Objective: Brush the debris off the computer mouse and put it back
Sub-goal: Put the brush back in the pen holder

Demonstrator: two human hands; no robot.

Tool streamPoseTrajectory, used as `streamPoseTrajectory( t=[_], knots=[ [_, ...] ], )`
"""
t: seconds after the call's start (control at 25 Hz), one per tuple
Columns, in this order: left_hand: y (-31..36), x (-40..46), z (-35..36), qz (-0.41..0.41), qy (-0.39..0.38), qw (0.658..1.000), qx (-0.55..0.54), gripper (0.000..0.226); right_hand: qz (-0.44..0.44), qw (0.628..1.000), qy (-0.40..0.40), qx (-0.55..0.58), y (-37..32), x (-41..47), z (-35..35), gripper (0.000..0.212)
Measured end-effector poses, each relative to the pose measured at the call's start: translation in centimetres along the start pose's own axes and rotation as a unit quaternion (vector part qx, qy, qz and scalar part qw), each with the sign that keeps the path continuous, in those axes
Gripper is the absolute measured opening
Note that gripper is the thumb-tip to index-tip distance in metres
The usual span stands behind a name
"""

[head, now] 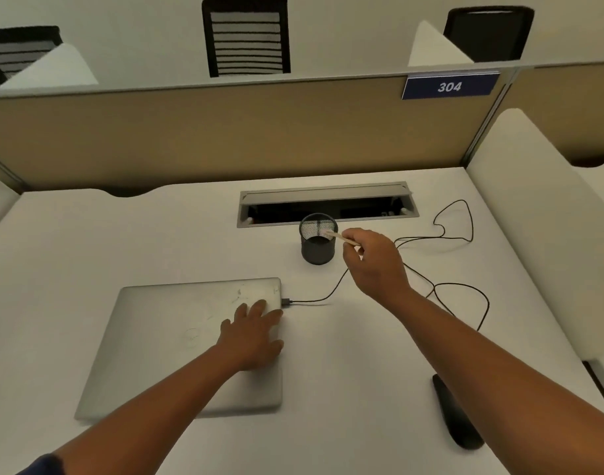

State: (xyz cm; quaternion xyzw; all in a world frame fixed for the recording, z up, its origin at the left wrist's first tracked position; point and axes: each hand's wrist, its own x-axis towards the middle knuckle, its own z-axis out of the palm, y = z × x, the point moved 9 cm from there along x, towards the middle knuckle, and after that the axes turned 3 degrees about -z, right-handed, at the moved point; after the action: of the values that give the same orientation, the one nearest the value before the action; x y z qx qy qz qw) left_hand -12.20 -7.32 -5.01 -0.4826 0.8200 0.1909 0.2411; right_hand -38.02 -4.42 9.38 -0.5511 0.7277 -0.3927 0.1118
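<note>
The black computer mouse lies on the white desk at the lower right, partly hidden under my right forearm. My right hand is raised beside the black mesh pen cup and is shut on a small light-coloured brush, whose bristle end sits over the cup's rim. Fingers spread, my left hand rests flat on the right part of the closed silver laptop, holding nothing.
A thin black cable runs from the laptop's right edge in loops across the desk's right side. A grey cable hatch stands open behind the cup. A tan partition and a white side divider bound the desk.
</note>
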Motion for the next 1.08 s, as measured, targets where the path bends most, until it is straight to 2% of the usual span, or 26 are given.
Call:
streamPoseTrajectory(
  t=[0.16,0.28,0.44,0.68,0.96,1.08],
  knots=[
    [-0.5,0.4,-0.4,0.036,-0.013,0.999,-0.019,0.073,-0.012,0.986,-0.072,-0.150,0.3,3.8,4.0,0.033],
    [-0.5,0.2,-0.6,0.054,-0.021,0.998,-0.014,0.075,-0.017,0.958,-0.135,-0.253,1.0,5.4,7.0,0.031],
    [-0.4,0.0,-0.7,0.057,-0.022,0.998,-0.009,0.074,0.007,0.926,-0.191,-0.325,1.9,6.3,9.1,0.029],
    [-0.3,0.3,-0.8,0.065,-0.016,0.998,0.003,0.074,0.041,0.916,-0.227,-0.329,2.3,6.3,9.8,0.035],
    [-0.7,-0.8,-3.1,0.050,-0.032,0.998,-0.030,0.077,0.050,0.928,-0.231,-0.286,-0.1,3.7,7.1,0.062],
    [-0.6,-2.0,-8.1,0.045,0.043,0.997,-0.046,0.080,0.035,0.946,-0.183,-0.267,-2.2,2.8,3.8,0.068]
  ],
)
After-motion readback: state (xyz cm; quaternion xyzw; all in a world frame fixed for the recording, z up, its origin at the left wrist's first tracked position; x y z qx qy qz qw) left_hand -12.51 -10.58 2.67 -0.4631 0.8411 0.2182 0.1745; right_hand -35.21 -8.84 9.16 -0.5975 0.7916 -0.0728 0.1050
